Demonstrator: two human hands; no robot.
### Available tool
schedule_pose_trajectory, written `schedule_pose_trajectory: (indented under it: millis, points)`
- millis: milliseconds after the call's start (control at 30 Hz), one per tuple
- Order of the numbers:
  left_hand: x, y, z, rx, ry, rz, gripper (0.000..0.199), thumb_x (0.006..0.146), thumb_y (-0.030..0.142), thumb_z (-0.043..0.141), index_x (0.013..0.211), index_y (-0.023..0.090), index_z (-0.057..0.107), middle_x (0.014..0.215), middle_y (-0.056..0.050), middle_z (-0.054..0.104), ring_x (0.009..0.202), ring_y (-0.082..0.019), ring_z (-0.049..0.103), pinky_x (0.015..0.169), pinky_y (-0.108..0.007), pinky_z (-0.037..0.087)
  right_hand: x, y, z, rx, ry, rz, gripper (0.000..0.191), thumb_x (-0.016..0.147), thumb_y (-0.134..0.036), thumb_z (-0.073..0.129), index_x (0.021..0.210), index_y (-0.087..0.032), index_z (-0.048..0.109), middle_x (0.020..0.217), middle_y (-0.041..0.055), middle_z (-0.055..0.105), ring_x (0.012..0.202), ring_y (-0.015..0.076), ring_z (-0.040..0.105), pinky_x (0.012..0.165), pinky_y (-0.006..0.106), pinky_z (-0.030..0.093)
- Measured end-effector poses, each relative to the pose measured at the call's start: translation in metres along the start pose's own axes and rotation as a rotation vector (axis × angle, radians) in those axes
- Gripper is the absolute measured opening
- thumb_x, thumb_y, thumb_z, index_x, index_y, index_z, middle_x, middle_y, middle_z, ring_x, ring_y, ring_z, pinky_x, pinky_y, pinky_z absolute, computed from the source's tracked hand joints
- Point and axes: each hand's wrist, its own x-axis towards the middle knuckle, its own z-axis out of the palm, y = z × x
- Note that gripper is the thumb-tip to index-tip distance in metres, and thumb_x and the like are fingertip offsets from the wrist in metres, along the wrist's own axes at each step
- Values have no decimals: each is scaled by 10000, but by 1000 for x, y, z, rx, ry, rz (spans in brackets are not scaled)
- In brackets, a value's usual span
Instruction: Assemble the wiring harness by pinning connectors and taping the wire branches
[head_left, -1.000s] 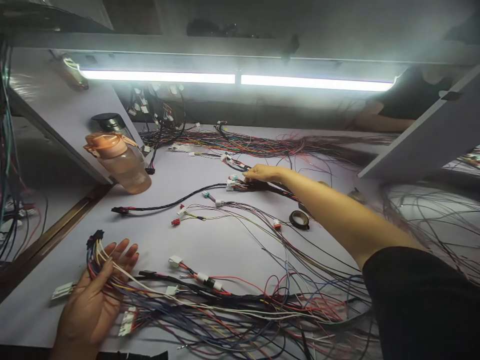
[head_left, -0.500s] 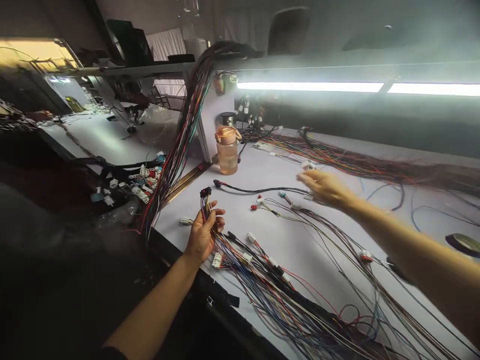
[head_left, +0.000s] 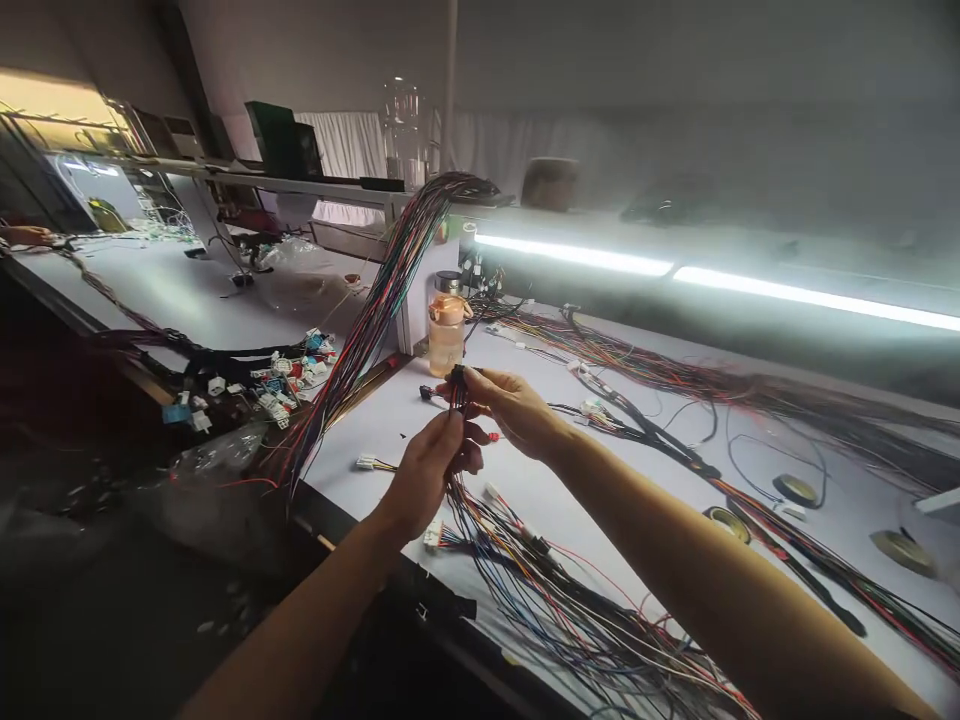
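A black plug connector point(head_left: 457, 374) points upward at the top of a bunch of thin coloured wires point(head_left: 459, 396). My left hand point(head_left: 421, 478) is closed around these wires just below the connector. With thumb and fingertips, my right hand point(head_left: 517, 408) pinches the connector from the right, partly hiding it. The wires run down into a loose wire harness point(head_left: 555, 600) spread over the white table. Around my hands lie a white connector point(head_left: 366, 462), a larger white connector point(head_left: 433, 535), a small red connector point(head_left: 493, 437) and a black plug point(head_left: 426, 392).
A drink bottle point(head_left: 446, 340) stands behind my hands, beside a thick hanging wire bundle point(head_left: 375, 310). Taped harness branches point(head_left: 652, 435) and tape rolls point(head_left: 729, 524) lie to the right. Several connectors point(head_left: 289, 390) are piled at left. A tube light point(head_left: 585, 256) runs along the back.
My right hand has come in from the right side of the table and taken hold of the black connector. My left hand still grips the wires. The camera view has shifted.
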Motion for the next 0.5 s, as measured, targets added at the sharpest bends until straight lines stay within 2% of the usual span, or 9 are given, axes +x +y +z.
schedule_pose_trajectory:
  millis: [100, 200, 333, 400, 500]
  points:
    - [-4, 8, 9, -137, -30, -84, 375, 899, 470, 538, 1014, 125, 627, 722, -36, 583, 609, -106, 499, 590, -248, 396, -10, -4, -2, 78, 18, 9, 409, 787, -567, 680, 955, -197, 726, 995, 61, 733, 854, 149, 631, 789, 298, 455]
    - [-7, 6, 17, -185, -54, -152, 310, 852, 428, 624, 882, 120, 618, 621, 11, 496, 522, -65, 401, 512, -212, 327, -16, -8, -1, 173, 65, 62, 446, 702, -575, 748, 911, -182, 718, 968, 73, 738, 890, 178, 647, 718, 285, 473]
    - [-4, -3, 25, -190, 22, -92, 345, 789, 449, 695, 834, 119, 604, 551, 69, 341, 457, -27, 241, 447, -185, 193, -20, -9, 1, 211, 106, 50, 438, 710, -568, 745, 899, -174, 707, 989, 84, 739, 883, 188, 664, 704, 290, 486]
    - [0, -6, 28, -169, 47, -46, 361, 795, 473, 682, 817, 125, 592, 539, 80, 298, 447, -25, 208, 439, -188, 167, -22, -8, -1, 200, 106, 75, 466, 752, -609, 690, 937, -182, 704, 1023, 91, 736, 912, 193, 669, 755, 313, 492]
    - [6, -5, 31, -148, 37, -25, 377, 796, 483, 679, 746, 142, 526, 533, 82, 289, 445, -27, 202, 435, -192, 155, -28, -5, -4, 163, 41, 120, 548, 774, -676, 620, 1022, -194, 697, 1079, 97, 725, 929, 187, 668, 829, 337, 486]
